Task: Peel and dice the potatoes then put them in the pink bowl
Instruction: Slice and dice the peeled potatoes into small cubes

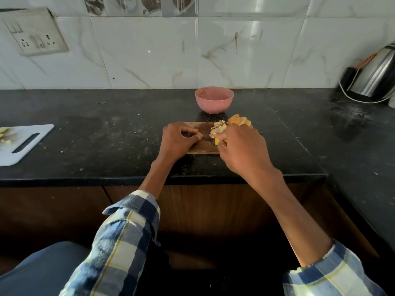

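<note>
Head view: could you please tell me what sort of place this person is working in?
Most likely a home kitchen: a black stone counter runs along a marble-look tiled wall, a steel kettle stands at the right, and cut potato pieces lie on a wooden chopping board.

Left hand, right hand curled
</note>
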A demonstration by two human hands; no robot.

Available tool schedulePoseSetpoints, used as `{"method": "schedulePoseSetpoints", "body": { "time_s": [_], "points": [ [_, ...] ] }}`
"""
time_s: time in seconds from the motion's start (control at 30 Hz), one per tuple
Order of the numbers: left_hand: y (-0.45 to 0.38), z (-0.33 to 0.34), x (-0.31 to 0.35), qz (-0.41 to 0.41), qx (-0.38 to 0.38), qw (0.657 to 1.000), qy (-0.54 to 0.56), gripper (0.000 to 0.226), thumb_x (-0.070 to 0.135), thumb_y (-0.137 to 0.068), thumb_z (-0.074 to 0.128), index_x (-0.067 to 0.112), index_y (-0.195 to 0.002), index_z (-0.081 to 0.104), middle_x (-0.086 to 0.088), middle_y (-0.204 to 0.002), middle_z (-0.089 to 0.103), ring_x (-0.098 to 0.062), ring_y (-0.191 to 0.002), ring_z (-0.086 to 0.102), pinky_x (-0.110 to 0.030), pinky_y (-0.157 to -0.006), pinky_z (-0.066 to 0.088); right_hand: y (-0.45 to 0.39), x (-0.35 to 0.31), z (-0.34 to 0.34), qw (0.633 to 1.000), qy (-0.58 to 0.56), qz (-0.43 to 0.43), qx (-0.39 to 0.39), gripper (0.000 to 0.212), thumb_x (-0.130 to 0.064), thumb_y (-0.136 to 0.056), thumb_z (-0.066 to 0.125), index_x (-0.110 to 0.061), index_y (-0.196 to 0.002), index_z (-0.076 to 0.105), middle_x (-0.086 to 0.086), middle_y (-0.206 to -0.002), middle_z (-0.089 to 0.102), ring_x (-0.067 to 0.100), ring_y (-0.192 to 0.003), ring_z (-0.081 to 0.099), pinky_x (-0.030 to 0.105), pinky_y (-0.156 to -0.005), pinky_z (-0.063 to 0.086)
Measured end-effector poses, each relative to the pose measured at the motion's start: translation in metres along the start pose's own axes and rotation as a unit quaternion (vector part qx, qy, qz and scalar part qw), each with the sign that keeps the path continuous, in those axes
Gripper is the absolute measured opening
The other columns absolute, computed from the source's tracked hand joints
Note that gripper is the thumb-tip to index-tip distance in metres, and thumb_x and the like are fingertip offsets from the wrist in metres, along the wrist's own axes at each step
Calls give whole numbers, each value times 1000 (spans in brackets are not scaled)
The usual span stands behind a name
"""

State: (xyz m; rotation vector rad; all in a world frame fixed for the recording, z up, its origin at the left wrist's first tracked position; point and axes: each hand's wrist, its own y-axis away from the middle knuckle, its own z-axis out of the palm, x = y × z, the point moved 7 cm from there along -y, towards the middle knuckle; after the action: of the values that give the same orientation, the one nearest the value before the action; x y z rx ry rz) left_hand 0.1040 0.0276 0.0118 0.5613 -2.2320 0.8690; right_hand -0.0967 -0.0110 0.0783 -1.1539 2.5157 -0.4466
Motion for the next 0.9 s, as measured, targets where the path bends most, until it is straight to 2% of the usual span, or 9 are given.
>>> {"method": "schedulePoseSetpoints", "body": {
  "time_s": [0.07,0.17,0.33,0.43,0.53,0.6,0.67,0.77,0.9],
  "points": [
    [1,-1,0,2,-1,1000,2,19,29,-83,88,22,-101,84,10,-98,76,-1,-91,67,-9,-82,46,3,3,-5,1000,0,-4,-5,29,-31,-102,60,-20,-126,71,3,-106,72,17,-84,66,34,-71,53],
    [1,-3,-1,0,4,1000,0,19,30,-85,86,23,-102,83,9,-102,78,-3,-96,68,-20,-94,51,7,2,-11,999,-21,-10,25,28,-31,-103,60,-22,-126,73,2,-105,74,15,-82,66,35,-73,57],
    [3,-5,1,2,32,999,-9,10,29,-83,88,27,-91,84,19,-85,71,-1,-84,65,-36,-99,53,-3,-9,-3,997,-37,-1,63,28,-30,-103,59,-24,-127,73,2,-106,74,18,-90,69,30,-69,50],
    [2,-7,2,6,39,999,-12,8,26,-82,88,28,-88,84,19,-82,68,-4,-80,62,-46,-104,49,-16,-18,9,998,-21,1,54,26,-31,-102,61,-21,-124,73,3,-103,73,18,-88,68,29,-66,46],
    [2,-6,1,7,37,999,-9,10,21,-82,88,27,-89,84,22,-80,66,-4,-83,63,-52,-110,44,-22,-26,17,999,-15,1,34,28,-30,-103,62,-18,-127,70,5,-109,73,20,-94,70,29,-70,46],
    [2,-5,1,9,31,999,-4,10,19,-82,87,26,-89,84,22,-80,66,-4,-83,64,-52,-106,49,-25,-28,17,999,-14,-1,30,29,-30,-102,63,-17,-126,70,5,-109,73,22,-94,70,30,-69,46],
    [2,-4,0,10,28,1000,0,11,18,-83,87,25,-90,84,17,-83,70,-6,-84,65,-45,-100,54,-27,-26,16,1000,-9,-2,26,28,-30,-101,64,-17,-124,70,6,-107,73,23,-94,69,30,-68,45],
    [2,-5,1,6,27,999,-21,9,20,-85,84,26,-91,84,11,-93,74,-9,-90,66,-37,-98,54,-25,-25,13,1000,0,-7,14,26,-29,-100,66,-17,-122,70,5,-105,72,21,-93,67,31,-69,44],
    [-2,-3,1,-16,14,997,-69,2,25,-86,83,24,-88,83,11,-91,72,-9,-84,63,-33,-77,57,-15,-27,4,1000,9,-14,-1,27,-29,-99,66,-14,-122,68,6,-107,71,22,-93,66,33,-73,48]
  ]
}}
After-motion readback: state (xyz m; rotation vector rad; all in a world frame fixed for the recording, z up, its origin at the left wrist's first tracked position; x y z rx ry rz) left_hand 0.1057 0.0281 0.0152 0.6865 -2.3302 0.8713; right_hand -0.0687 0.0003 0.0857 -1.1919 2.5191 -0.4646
